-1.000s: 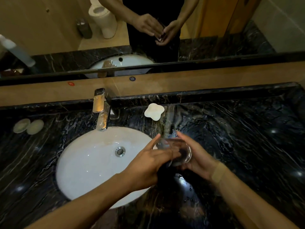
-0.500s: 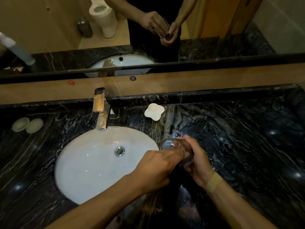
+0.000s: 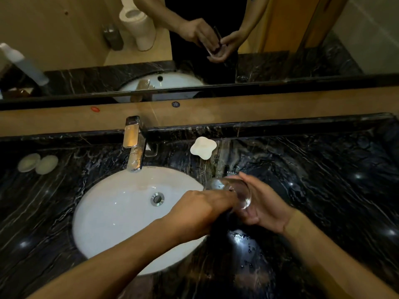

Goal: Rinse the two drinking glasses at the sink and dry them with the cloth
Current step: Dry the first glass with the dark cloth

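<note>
Right hand (image 3: 266,209) cups a clear drinking glass (image 3: 234,194), fingers curled round its far side, glass lying on its side in the air just right of the sink (image 3: 112,212) rim, over the black marble surface (image 3: 323,190). Left hand (image 3: 200,214) has its grip closed on a dark cloth (image 3: 224,222), fingers bent, knuckles up, pressed against the glass at its near open end; most of the cloth is hidden under the hand, a dark bunch hangs below. Whether the cloth goes inside the glass, cannot tell. Second glass not made out on the surface. Water drops on the surface just below the hands. Chrome faucet (image 3: 133,145) stands at the back of the sink, no water seen running, drain (image 3: 157,199) in the middle of the bowl. White flower-shaped soap dish (image 3: 203,147) sits right of the faucet, near the back wall. Two pale round pads (image 3: 37,163) lie touching at far left. Mirror (image 3: 280,29) above shows both hands on the glass.
</note>
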`<act>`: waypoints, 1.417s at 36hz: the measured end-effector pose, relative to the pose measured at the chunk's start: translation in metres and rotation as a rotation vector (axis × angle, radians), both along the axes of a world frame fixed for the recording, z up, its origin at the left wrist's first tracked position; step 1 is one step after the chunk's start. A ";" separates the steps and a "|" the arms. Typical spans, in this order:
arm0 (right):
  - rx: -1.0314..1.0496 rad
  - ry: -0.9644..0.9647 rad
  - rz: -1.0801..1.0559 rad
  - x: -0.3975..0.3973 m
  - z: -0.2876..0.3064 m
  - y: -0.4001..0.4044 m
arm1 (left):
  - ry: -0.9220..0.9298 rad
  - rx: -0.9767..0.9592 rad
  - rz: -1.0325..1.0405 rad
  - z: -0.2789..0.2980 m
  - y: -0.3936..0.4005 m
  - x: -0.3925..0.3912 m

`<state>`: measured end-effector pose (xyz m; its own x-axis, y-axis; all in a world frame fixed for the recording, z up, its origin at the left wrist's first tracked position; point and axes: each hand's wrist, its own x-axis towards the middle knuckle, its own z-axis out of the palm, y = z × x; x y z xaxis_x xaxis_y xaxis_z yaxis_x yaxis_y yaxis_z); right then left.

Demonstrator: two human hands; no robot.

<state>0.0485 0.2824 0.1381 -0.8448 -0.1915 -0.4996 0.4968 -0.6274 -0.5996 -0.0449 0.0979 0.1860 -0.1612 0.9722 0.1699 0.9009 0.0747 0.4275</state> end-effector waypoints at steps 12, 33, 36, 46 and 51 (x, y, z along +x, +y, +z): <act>0.234 -0.009 -0.560 0.003 -0.014 -0.042 | -0.031 0.023 0.120 0.006 0.009 0.022; 0.159 0.127 -0.325 0.021 -0.015 -0.039 | 0.476 0.060 -0.190 -0.011 -0.011 0.007; 0.198 0.104 -0.465 0.017 -0.021 -0.049 | 0.448 0.081 -0.190 -0.007 -0.005 0.012; 0.195 -0.310 0.165 0.012 0.000 -0.020 | 0.442 0.035 -0.304 0.003 -0.011 0.012; 0.358 -0.286 0.471 0.009 0.007 -0.010 | 0.406 0.031 -0.441 -0.007 -0.015 0.002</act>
